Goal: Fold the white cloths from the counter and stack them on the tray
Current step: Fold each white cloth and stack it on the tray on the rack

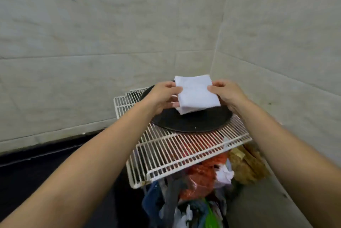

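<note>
Head view, single moment. Landmark: the round dark tray (193, 124), which sits on a white wire rack (177, 150). The folded white cloths (196, 94) are held just above the tray's far half, toward its middle; whether the lowest corner touches the tray surface cannot be told. The cloths form a roughly square bundle, plain white, with several layered edges showing at the near-left corner (a stack of folds, count not readable) and a faint crease pattern across the top face. The bundle tilts slightly, its far edge higher than its near edge. Left hand (162, 96) is at the bundle's left side: grip pinching the cloths, thumb on top, fingers curled beneath. Right hand (227, 93) is at the bundle's right side: grip likewise pinching, thumb on the top face, fingers tucked under the edge. Both forearms reach in from the near side of the tray. The rack extends past the tray on its near side and rests over a heap of mixed coloured plastic bags (199, 187) (red, blue, green, white). Behind the tray, pale tiled walls (129, 33) meet in a corner.
</note>
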Motion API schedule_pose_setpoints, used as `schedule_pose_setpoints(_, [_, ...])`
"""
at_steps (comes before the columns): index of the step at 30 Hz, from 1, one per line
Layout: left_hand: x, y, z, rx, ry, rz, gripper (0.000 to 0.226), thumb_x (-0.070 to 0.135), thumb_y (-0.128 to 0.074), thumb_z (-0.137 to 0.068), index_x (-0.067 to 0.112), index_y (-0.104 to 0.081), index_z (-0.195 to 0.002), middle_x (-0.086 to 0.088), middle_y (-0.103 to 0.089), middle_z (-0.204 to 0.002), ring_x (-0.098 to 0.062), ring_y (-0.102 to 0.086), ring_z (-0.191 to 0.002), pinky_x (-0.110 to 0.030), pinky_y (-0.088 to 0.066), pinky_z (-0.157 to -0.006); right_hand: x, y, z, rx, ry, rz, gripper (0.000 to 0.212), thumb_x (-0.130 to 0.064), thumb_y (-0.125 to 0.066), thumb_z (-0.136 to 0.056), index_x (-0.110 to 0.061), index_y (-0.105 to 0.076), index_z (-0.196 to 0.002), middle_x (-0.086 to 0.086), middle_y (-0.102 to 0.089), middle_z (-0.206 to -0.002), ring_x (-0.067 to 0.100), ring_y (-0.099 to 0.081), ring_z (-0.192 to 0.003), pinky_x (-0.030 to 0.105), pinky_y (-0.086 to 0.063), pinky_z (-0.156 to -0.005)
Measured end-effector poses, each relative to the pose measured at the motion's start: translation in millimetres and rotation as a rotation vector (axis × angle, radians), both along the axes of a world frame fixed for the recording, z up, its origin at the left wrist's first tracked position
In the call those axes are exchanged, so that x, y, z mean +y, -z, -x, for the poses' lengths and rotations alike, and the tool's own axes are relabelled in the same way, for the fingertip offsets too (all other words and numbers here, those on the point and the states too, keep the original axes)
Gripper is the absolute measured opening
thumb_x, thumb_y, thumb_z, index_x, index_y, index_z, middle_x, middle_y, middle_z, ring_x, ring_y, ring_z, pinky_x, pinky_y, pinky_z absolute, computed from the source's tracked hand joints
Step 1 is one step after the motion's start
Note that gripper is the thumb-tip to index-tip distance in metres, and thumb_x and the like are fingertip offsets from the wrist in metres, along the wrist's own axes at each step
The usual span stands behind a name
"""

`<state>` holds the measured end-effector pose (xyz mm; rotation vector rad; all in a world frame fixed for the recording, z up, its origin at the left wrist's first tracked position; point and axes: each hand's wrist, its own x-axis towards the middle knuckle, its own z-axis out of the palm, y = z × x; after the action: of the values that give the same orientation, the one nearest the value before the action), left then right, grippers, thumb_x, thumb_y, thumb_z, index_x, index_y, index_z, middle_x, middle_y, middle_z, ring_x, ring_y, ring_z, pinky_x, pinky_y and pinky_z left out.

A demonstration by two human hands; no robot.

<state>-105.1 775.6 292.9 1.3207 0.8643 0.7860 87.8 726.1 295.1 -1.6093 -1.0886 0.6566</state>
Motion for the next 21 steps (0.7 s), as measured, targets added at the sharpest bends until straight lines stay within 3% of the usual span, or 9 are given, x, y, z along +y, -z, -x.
schedule_pose_setpoints(5, [44.6,-2.4,-40.1,0.037,-0.214,0.049,0.020,0.007,-0.056,-0.092,0.013,-0.049,-0.075,-0.004,-0.051,-0.070,-0.013,-0.052,-0.056,-0.019,-0.053,-0.045,84.1,-10.8,-41.6,-0.088,-0.176,0.061,0.015,-0.007,-0.061,-0.088,-0.005,-0.065,-0.102,0.008,-0.062,-0.091,0.016,-0.057,-0.075,0.021,-0.045,-0.059])
schedule_pose_setpoints(10, [63.3,15.1,-57.0,0.156,-0.325,0.089,0.030,0.005,-0.057,-0.092,0.012,-0.041,-0.068,-0.004,-0.047,-0.063,-0.009,-0.051,-0.041,-0.020,-0.052,-0.042,114.9,11.2,-56.2,-0.097,-0.289,0.187,0.004,-0.007,-0.061,-0.088,-0.009,-0.062,-0.091,0.002,-0.057,-0.074,0.013,-0.052,-0.065,0.025,-0.039,-0.053])
schedule_pose_setpoints(18, [70.5,27.5,-57.3,0.262,-0.343,0.120,0.024,0.006,-0.059,-0.091,0.011,-0.044,-0.073,-0.007,-0.049,-0.066,-0.016,-0.049,-0.056,-0.020,-0.051,-0.041,123.1,39.7,-64.1,-0.092,-0.347,0.216,0.021,-0.007,-0.061,-0.087,-0.004,-0.062,-0.107,0.002,-0.059,-0.077,0.012,-0.055,-0.065,0.018,-0.043,-0.044])
schedule_pose_setpoints(21, [67.8,27.3,-54.6,0.310,-0.345,0.100,0.021,0.012,-0.062,-0.090,0.013,-0.045,-0.077,-0.007,-0.052,-0.068,-0.014,-0.052,-0.053,-0.017,-0.046,-0.039,125.5,36.5,-66.7,-0.110,-0.352,0.242,0.033,-0.015,-0.064,-0.087,-0.004,-0.058,-0.117,0.007,-0.062,-0.096,0.019,-0.060,-0.083,0.027,-0.051,-0.060])
